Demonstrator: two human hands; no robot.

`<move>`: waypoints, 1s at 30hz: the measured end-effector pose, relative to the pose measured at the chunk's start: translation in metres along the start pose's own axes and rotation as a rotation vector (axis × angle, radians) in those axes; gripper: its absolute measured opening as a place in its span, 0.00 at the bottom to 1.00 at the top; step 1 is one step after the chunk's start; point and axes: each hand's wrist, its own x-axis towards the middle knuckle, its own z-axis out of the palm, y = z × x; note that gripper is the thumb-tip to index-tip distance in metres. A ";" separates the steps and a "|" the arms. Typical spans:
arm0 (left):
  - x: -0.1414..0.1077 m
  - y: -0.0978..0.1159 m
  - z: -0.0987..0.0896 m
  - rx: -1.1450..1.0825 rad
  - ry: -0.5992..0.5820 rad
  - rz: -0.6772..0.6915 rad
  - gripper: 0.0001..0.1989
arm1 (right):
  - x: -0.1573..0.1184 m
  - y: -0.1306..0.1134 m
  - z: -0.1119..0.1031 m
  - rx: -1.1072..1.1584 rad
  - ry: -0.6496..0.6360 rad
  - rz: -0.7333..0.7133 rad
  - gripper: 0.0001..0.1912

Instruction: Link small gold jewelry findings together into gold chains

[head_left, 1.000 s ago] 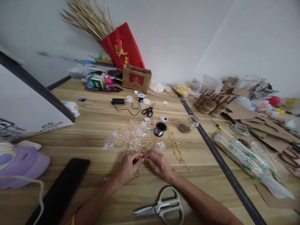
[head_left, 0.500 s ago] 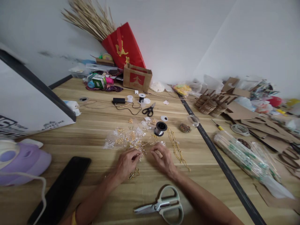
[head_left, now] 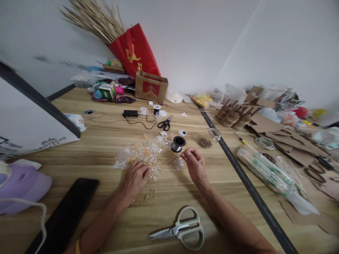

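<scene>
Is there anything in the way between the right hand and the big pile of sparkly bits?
Yes, a little clear, roundish thing lies on the table between the right hand and the pile of sparkly bits. It looks low. The black spool stands just beyond it, off the straight path.

Red bag w/ stalks leans behind brn paper bag.

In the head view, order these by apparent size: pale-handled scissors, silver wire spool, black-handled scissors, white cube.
Largest: pale-handled scissors
Silver wire spool and black-handled scissors: too alike to rank
Smallest: white cube
</scene>
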 end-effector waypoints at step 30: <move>0.001 0.037 -0.004 -1.088 -0.250 -0.474 0.19 | -0.050 0.004 0.027 -0.931 -0.570 -0.825 0.07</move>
